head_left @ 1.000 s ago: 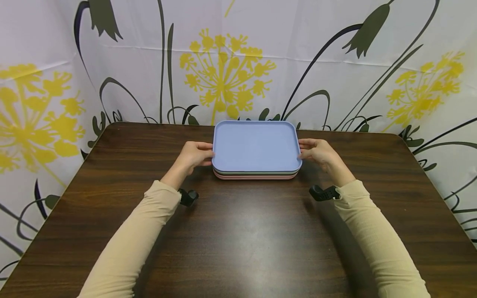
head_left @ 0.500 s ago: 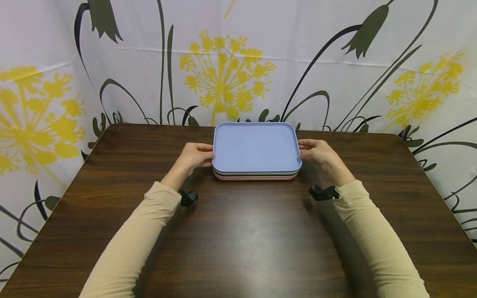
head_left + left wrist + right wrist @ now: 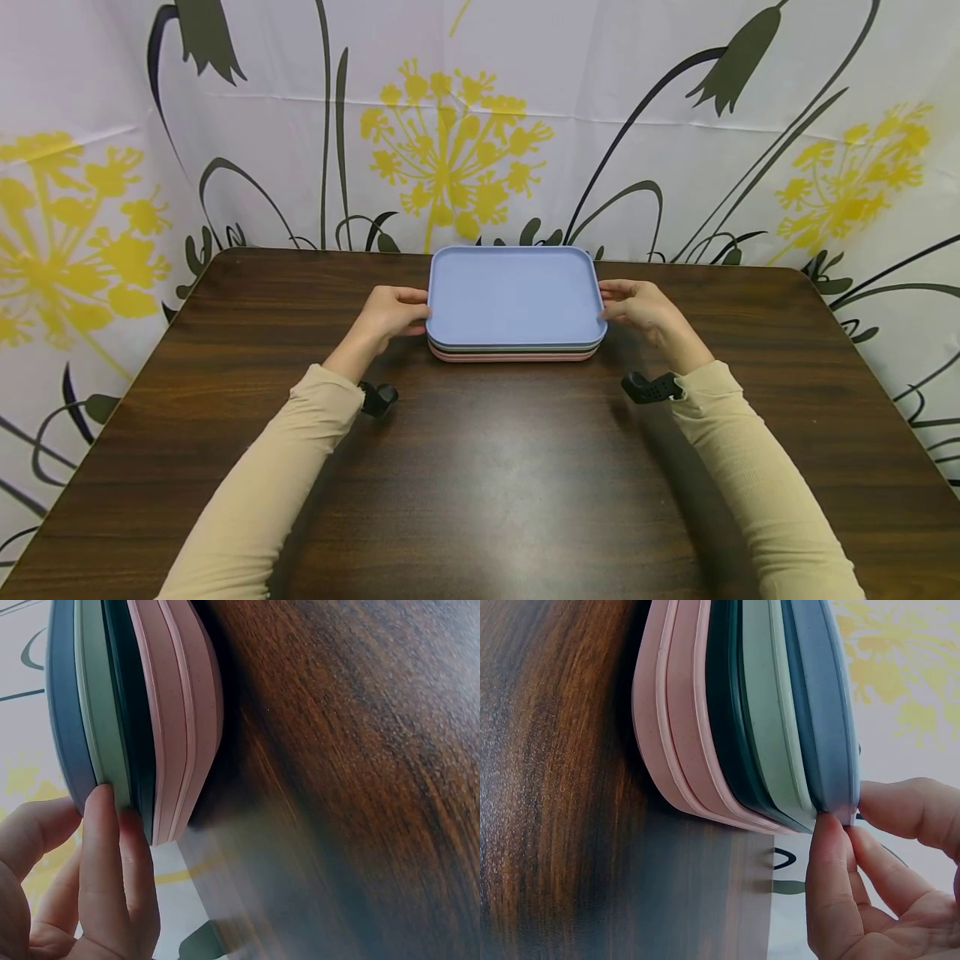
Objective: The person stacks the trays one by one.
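A stack of rectangular trays lies on the table, with a light blue tray (image 3: 517, 296) on top. Beneath it come a pale green tray (image 3: 769, 712), a dark green tray (image 3: 727, 712) and two pink trays (image 3: 171, 712). At the stack's left end, my left hand (image 3: 388, 312) has its thumb at the blue rim and its fingertips (image 3: 99, 799) against the blue and green edges. My right hand (image 3: 642, 310) pinches the blue tray's right end, thumb at the rim and fingertips (image 3: 829, 829) under its edge, beside the pale green tray.
The dark wood table (image 3: 495, 475) extends in front of the stack and to both sides. Directly behind stands a white curtain (image 3: 285, 100) printed with yellow and grey-green flowers. Black wrist cameras (image 3: 379, 400) sit at both cuffs.
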